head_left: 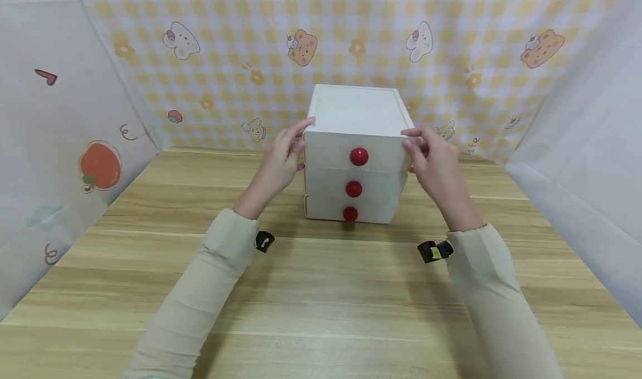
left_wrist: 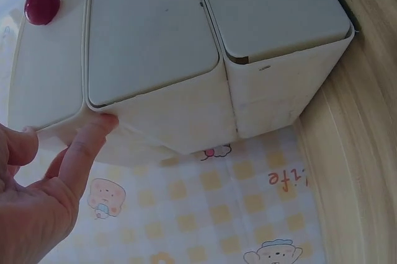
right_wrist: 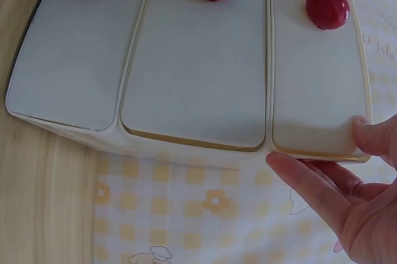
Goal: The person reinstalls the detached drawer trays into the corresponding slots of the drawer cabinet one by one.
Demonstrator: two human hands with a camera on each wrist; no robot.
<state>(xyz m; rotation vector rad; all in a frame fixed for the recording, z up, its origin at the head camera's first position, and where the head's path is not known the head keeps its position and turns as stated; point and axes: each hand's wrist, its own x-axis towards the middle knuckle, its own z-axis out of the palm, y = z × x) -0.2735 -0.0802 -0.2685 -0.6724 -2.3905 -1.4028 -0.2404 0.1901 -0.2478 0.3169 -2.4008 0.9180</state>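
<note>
A small white cabinet [head_left: 358, 111] with three stacked drawers stands on the wooden table, its front facing me. Each drawer front has a round red knob: top knob [head_left: 359, 156], middle knob [head_left: 354, 189] and bottom knob [head_left: 350, 214]. All three drawers are pushed in. My left hand [head_left: 281, 159] grips the upper left corner, thumb near the front edge and fingers along the side wall. At the opposite upper corner, my right hand [head_left: 435, 159] holds on too, its thumb [right_wrist: 372, 137] on the top drawer's front edge and other fingers against the side.
The wooden table [head_left: 321, 306] reaches from me to a yellow checked cloth [head_left: 351, 56] hanging close behind the cabinet. White printed cloth walls [head_left: 45, 161] flank the table on both sides. Black straps with small devices [head_left: 435, 251] sit at both wrists.
</note>
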